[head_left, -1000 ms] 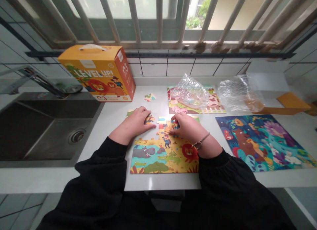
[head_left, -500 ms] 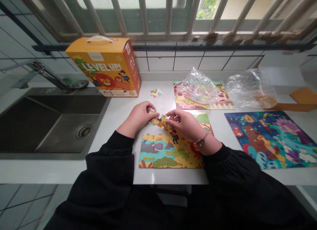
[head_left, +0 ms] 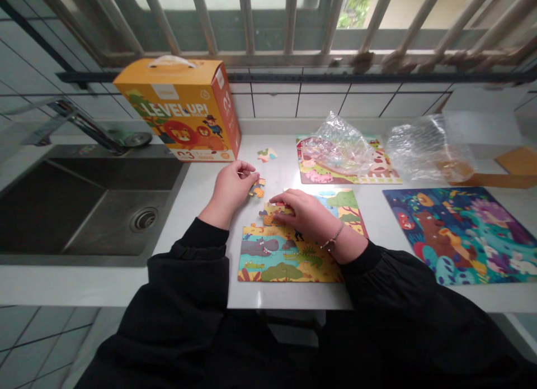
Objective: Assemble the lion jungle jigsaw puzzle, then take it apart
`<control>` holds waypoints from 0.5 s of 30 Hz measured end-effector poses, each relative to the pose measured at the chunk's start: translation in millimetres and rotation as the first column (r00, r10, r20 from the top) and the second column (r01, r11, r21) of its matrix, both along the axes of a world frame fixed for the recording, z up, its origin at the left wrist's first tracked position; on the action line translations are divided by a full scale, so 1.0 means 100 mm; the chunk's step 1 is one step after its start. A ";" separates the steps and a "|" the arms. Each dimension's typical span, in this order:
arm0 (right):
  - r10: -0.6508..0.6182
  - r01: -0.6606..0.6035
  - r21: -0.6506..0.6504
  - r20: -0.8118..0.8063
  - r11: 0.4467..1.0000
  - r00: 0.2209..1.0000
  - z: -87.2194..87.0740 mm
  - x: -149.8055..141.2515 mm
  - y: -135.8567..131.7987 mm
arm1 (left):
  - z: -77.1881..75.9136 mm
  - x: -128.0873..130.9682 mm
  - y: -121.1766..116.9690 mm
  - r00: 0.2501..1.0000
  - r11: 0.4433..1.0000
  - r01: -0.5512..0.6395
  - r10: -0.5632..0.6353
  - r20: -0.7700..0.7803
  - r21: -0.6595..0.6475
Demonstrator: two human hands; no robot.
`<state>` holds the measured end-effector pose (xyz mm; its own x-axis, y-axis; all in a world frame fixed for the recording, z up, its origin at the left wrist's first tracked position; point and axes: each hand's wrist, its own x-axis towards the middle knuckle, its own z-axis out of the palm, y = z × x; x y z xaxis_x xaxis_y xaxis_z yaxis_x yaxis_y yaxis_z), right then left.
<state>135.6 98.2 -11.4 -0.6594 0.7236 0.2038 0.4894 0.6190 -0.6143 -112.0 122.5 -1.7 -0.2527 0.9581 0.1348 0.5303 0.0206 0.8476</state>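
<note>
A partly joined jigsaw puzzle (head_left: 272, 260) with a hippo and crocodiles lies on the white counter in front of me. My left hand (head_left: 233, 189) is beyond its upper left corner, fingers closed in a pinch on a puzzle piece (head_left: 257, 189) with an orange spotted pattern. Fingers partly cover that piece. My right hand (head_left: 308, 213) rests over the puzzle's upper part, its thumb and fingers closed round another yellow puzzle piece (head_left: 271, 214) at the puzzle's upper edge. The palm hides the middle of the picture. A loose puzzle piece (head_left: 267, 154) lies farther back.
An orange puzzle box (head_left: 184, 115) stands at the back left, beside the sink (head_left: 104, 210). A farm puzzle (head_left: 319, 178) lies under clear plastic wrap (head_left: 339, 146). More plastic (head_left: 428, 148) lies to its right. A dark blue animal puzzle (head_left: 461, 238) is at the right.
My left hand has moved left and away from my right hand, taking a piece with it. My right hand has come slightly down and left, closer to the puzzle's upper edge.
</note>
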 end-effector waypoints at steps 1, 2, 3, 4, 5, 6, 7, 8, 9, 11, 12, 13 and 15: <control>0.020 -0.020 0.018 0.003 1.000 1.000 -0.02 0.01 0.00 | 0.01 0.00 0.00 1.000 1.000 -0.003 0.003 -0.005 0.004; 0.039 -0.039 0.033 0.007 0.999 0.999 -0.04 0.02 0.01 | 0.02 0.01 -0.01 1.000 1.000 -0.006 0.006 -0.013 0.008; 0.053 -0.053 0.046 0.010 0.997 0.999 -0.05 0.03 0.02 | 0.03 0.01 -0.01 1.000 1.000 -0.009 0.009 -0.022 0.012; 0.064 -0.065 0.058 0.014 0.996 0.998 -0.06 0.04 0.02 | 0.04 0.02 -0.02 0.999 1.000 -0.012 0.012 -0.030 0.014; 0.075 -0.076 0.067 0.018 0.995 0.997 -0.07 0.05 0.02 | 0.05 0.02 -0.02 0.999 1.000 -0.014 0.015 -0.035 0.015; 0.086 -0.088 0.074 0.024 0.993 0.996 -0.08 0.06 0.03 | 0.05 0.02 -0.03 0.999 1.000 -0.015 0.015 -0.038 0.015; 0.095 -0.097 0.081 0.029 0.992 0.995 -0.09 0.07 0.03 | 0.06 0.02 -0.04 0.999 1.000 -0.016 0.016 -0.039 0.015; 0.101 -0.104 0.085 0.035 0.991 0.994 -0.09 0.07 0.03 | 0.07 0.03 -0.04 0.999 1.000 -0.015 0.015 -0.038 0.015; 0.105 -0.108 0.089 0.040 0.990 0.994 -0.09 0.07 0.03 | 0.08 0.03 -0.04 0.999 1.000 -0.014 0.015 -0.035 0.014; 0.106 -0.110 0.092 0.044 0.990 0.993 -0.09 0.08 0.03 | 0.09 0.03 -0.05 1.000 1.000 -0.014 0.014 -0.026 0.013; 0.106 -0.110 0.093 0.042 0.990 0.993 -0.09 0.08 0.03 | 0.09 0.03 -0.05 1.000 1.000 -0.013 0.013 -0.020 0.013; 0.107 -0.111 0.091 0.040 0.990 0.993 -0.08 0.08 0.03 | 0.09 0.03 -0.05 1.000 1.000 -0.013 0.013 -0.015 0.015; 0.112 -0.116 0.090 0.042 0.989 0.993 -0.07 0.07 0.03 | 0.08 0.03 -0.05 1.000 1.000 -0.005 0.006 -0.003 0.019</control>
<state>142.8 101.2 -18.9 -0.7449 0.6224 0.2402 0.4335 0.7253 -0.5348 -108.6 117.3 6.0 -0.2575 0.9539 0.1542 0.5329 0.0071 0.8462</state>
